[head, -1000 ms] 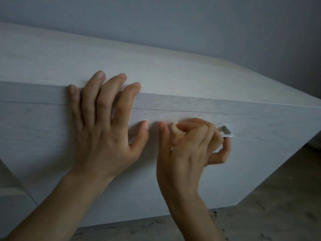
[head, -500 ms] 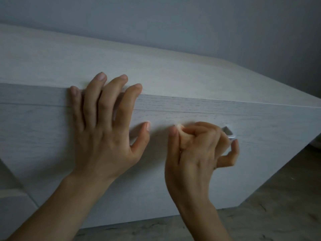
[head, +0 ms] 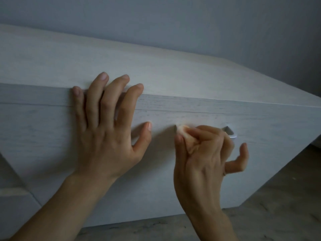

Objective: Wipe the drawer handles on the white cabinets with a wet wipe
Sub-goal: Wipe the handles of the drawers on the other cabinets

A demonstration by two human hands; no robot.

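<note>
Dimly lit cabinet (head: 173, 72): white and wood-grained on my remote feed, its top filling the upper half of the view, a grey wall (head: 173, 23) behind it.
Drawer front (head: 269, 150): the face I look down on, just under the cabinet's front edge, with a thin seam along its top.
Handle (head: 230, 132): metal, on the drawer front toward the cabinet's right corner. I see only its right end clearly, as the rest sits behind the right hand (head: 205, 157).
Wet wipe (head: 185, 135): a small pale wad, pressed at the handle's left end as far as I can tell.
Right hand: thumb and curled fingers pinch the wet wipe tightly. The little finger sticks out to the right, off the drawer front and slightly blurred.
Left hand (head: 107, 136): spread wide and holding nothing, palm flat on the drawer front left of the handle. Three fingertips reach over the cabinet's front edge onto its top, and the thumb tip touches the drawer front.
Floor (head: 278, 206): mottled grey-brown, showing below the cabinet's lower edge and past its right corner.
</note>
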